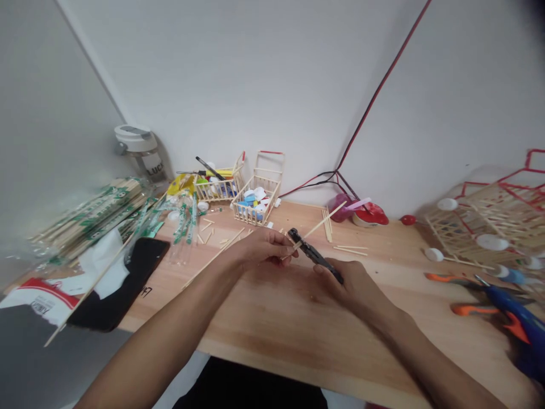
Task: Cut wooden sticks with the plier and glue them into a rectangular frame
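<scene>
Here's the right hand [355,287], closed firmly around the handles of a pair of black cutters [315,255], fingers wrapped right over, the tool's nose pointing at 10 o'clock. The left hand [261,249] is curled nearly shut, pinching a thin wooden stick [319,224] close to its end. That stick runs from the left fingertips up toward 1 o'clock, and it crosses the head of the cutters, though how tightly the jaws bite on it is hard to tell from here. The two hands are just apart, working over a wooden table [289,341].

Around them now: a loose long stick [215,255] at 9 o'clock, and a small pile of short sticks [327,224] at 1 o'clock. At 11 o'clock, two little stick baskets [258,196] sit against the wall, one full of blue and white bits. Out at 9 o'clock, a black phone [119,284] with a tissue [104,270] on it, and a bundle of wrapped chopsticks [89,218] behind. Over at 3 o'clock, a blue glue gun [511,307] beside orange-handled pliers [468,287], and a big stick frame [489,227] at 2 o'clock.
</scene>
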Motion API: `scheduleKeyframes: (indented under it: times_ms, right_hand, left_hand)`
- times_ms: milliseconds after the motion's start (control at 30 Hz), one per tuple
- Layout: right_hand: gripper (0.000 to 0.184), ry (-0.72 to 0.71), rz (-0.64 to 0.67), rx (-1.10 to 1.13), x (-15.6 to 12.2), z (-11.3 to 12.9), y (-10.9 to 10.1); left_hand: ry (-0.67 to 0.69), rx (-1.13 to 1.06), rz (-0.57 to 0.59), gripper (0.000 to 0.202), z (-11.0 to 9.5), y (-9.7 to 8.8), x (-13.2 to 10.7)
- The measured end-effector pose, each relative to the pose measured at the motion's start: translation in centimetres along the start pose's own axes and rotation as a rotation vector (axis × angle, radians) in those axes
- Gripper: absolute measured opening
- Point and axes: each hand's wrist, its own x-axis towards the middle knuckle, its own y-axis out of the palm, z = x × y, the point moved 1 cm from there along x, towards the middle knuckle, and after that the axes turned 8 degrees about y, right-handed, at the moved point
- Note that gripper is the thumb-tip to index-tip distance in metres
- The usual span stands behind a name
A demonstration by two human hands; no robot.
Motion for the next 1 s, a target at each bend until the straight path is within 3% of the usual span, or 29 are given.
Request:
scheduleKeyframes:
  times_ms: [167, 367, 567, 1000]
  right_hand:
    - [0.048, 0.011, 0.035, -0.025, -0.5, -0.4, -0.2]
    - [0.047, -0.025, 0.169, 0.078, -2.8, -0.5, -1.4]
    - [0.045, -0.040, 0.219, 0.097, -3.7, -0.6, -2.0]
    - [0.042, 0.005, 0.124, 0.161, -3.6, -1.5, -2.0]
  left_hand:
    - [-0.044, 0.001, 0.054, 0.032, 1.2, 0.2, 0.3]
    - [-0.133, -0.051, 0.078, 0.026, 2.5, 2.4, 0.5]
    - [-0.197, -0.024, 0.106, 0.023, 3.4, 3.7, 0.5]
    - [-0.214, 0.070, 0.096, 0.018, 3.0, 4.3, 0.1]
